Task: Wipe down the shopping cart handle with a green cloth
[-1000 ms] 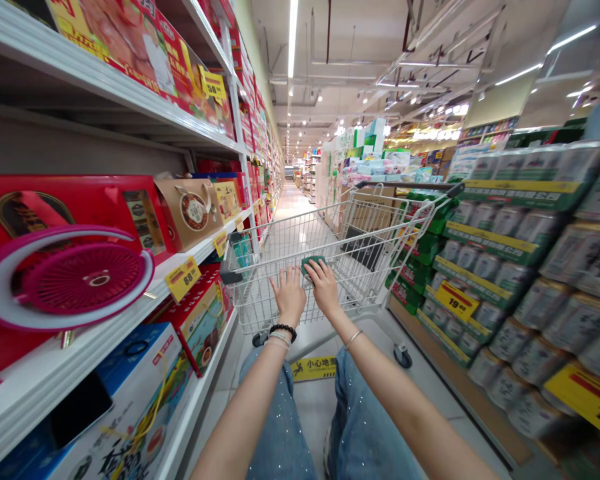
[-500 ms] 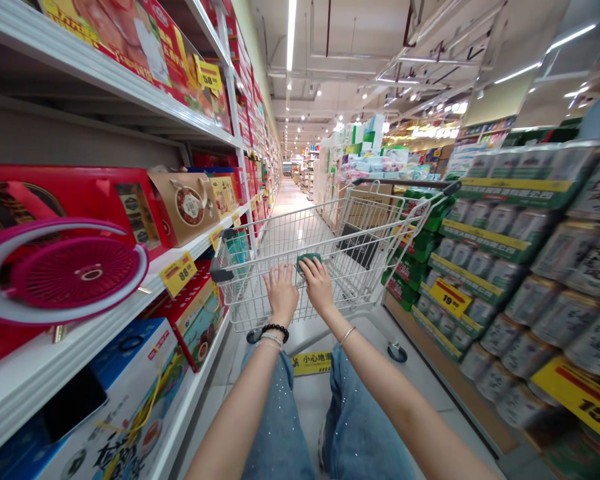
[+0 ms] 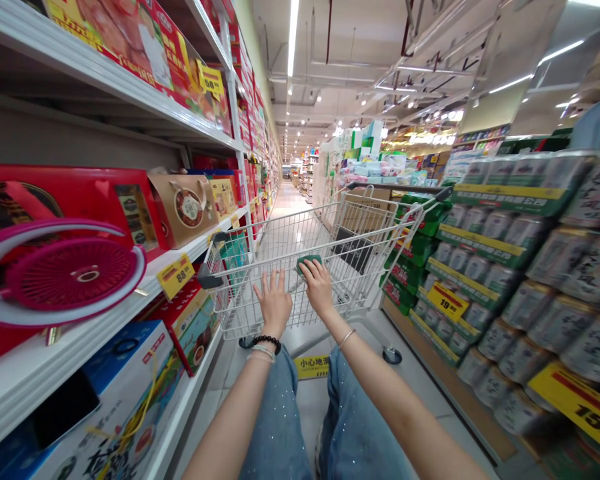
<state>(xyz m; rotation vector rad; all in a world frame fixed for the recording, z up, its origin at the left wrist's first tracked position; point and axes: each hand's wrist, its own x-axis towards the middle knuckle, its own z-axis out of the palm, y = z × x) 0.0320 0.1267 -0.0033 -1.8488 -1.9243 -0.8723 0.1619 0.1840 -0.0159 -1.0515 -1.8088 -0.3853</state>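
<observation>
The left hand (image 3: 274, 301) has a wide grip, fingers splayed against the shopping cart (image 3: 245, 307); the right hand (image 3: 319, 288) curls narrowly on it, touching a green pad (image 3: 309, 263)

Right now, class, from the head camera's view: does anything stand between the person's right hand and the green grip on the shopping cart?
Nothing visible does. The fingertips of the right hand lie directly against the green grip on the rear of the wire shopping cart, with no object between them.
</observation>
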